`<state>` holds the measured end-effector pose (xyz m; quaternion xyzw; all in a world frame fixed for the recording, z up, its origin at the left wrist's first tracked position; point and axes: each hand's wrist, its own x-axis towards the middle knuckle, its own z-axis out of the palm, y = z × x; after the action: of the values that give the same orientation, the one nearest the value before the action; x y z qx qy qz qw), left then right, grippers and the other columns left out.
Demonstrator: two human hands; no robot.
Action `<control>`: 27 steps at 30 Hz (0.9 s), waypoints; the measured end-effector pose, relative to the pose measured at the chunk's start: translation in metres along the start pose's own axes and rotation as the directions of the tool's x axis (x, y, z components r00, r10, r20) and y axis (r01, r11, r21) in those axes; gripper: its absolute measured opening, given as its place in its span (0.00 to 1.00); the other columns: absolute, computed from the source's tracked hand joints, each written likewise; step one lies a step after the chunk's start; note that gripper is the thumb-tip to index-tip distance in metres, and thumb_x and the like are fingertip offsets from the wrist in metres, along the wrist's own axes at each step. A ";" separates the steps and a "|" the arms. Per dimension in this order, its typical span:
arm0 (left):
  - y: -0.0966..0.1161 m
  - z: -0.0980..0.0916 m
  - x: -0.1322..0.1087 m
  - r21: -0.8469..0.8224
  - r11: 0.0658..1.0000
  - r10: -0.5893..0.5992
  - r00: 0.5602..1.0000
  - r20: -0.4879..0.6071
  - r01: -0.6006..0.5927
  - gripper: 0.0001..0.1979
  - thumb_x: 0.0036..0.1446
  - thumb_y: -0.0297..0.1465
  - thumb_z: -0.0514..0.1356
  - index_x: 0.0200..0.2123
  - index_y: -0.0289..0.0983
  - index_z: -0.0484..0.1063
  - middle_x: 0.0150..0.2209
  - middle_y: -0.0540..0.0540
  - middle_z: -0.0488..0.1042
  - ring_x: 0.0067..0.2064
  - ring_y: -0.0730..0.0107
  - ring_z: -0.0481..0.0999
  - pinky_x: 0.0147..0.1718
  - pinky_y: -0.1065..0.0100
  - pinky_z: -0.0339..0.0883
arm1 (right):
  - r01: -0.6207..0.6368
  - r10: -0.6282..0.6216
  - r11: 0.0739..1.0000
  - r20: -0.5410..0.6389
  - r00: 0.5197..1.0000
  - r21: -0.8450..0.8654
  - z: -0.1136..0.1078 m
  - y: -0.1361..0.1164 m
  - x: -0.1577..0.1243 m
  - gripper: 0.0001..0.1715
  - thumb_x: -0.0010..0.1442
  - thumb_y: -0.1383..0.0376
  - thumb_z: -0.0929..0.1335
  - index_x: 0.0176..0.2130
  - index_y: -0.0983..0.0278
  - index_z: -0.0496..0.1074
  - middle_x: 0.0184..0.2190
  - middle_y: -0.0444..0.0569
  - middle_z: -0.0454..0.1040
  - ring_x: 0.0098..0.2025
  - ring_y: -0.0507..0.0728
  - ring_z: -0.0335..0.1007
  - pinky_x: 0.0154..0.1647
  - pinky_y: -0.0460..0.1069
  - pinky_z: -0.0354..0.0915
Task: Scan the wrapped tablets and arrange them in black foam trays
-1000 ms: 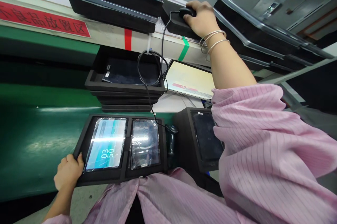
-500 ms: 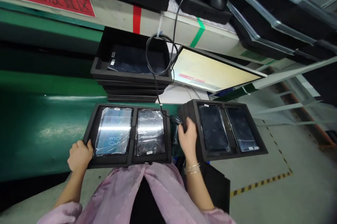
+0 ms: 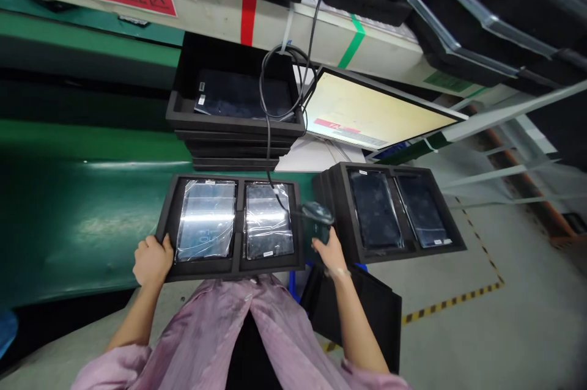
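The right hand (image 3: 330, 252) is closed around the handle of a handheld barcode scanner (image 3: 317, 214), located in the gap between two sets of black foam trays. The scanner is dark, smooth and blurred; its long axis runs from the rounded head, on the far side, down to the handle at the hand. The direction of its reading window cannot be determined. A thin black cable (image 3: 269, 145) leads from the head to a coil on the shelf edge (image 3: 206, 8).

The left hand (image 3: 153, 260) is clamped on the left wall of the near foam tray (image 3: 239, 249). This matte, rectangular tray has two compartments separated by a divider. Each contains one tablet under glossy, wrinkled clear film: a faintly lit left tablet (image 3: 206, 225) and a darker right tablet (image 3: 269, 219). Both long axes point away from the person.

To the right, a tray stack (image 3: 330, 200) carries two dark-screened tablets (image 3: 376, 209), one per compartment, with small white labels. Behind the near tray, a second stack (image 3: 233, 127) holds a tablet lying crosswise (image 3: 238, 95). Beside it stands a tilted monitor (image 3: 385, 109) with a pale yellow screen.
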<state>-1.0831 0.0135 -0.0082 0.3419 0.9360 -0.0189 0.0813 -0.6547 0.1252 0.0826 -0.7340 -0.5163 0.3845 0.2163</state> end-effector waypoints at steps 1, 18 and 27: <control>0.000 -0.001 0.001 -0.020 1.000 -0.011 1.000 0.020 0.011 0.30 0.64 0.46 0.40 0.48 0.27 0.66 0.45 0.29 0.70 0.46 0.46 0.71 0.36 0.56 0.67 | 0.008 -0.010 0.999 0.062 0.998 0.033 -0.004 0.008 -0.022 0.33 0.46 0.62 0.68 0.52 0.66 0.64 0.34 0.48 0.75 0.35 0.57 0.72 0.38 0.51 0.69; 0.001 -0.005 0.000 -0.094 0.994 -0.048 0.994 0.099 0.057 0.30 0.62 0.47 0.42 0.50 0.27 0.65 0.48 0.28 0.69 0.49 0.42 0.70 0.40 0.51 0.69 | -0.055 0.085 0.995 0.389 0.917 -0.087 0.034 0.008 -0.115 0.33 0.45 0.73 0.64 0.52 0.68 0.60 0.43 0.54 0.73 0.44 0.59 0.70 0.48 0.52 0.64; 0.001 -0.006 -0.003 -0.094 0.994 -0.038 0.994 0.105 0.048 0.34 0.62 0.49 0.40 0.51 0.24 0.65 0.48 0.26 0.69 0.49 0.39 0.70 0.41 0.49 0.69 | -0.027 0.095 0.982 0.367 0.925 -0.187 0.035 0.004 -0.112 0.35 0.48 0.74 0.64 0.56 0.73 0.56 0.46 0.60 0.71 0.47 0.62 0.69 0.49 0.53 0.62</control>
<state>-1.0807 0.0128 -0.0021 0.3159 0.9375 0.0071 0.1454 -0.6989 0.0171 0.0965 -0.6793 -0.5572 0.4762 0.0352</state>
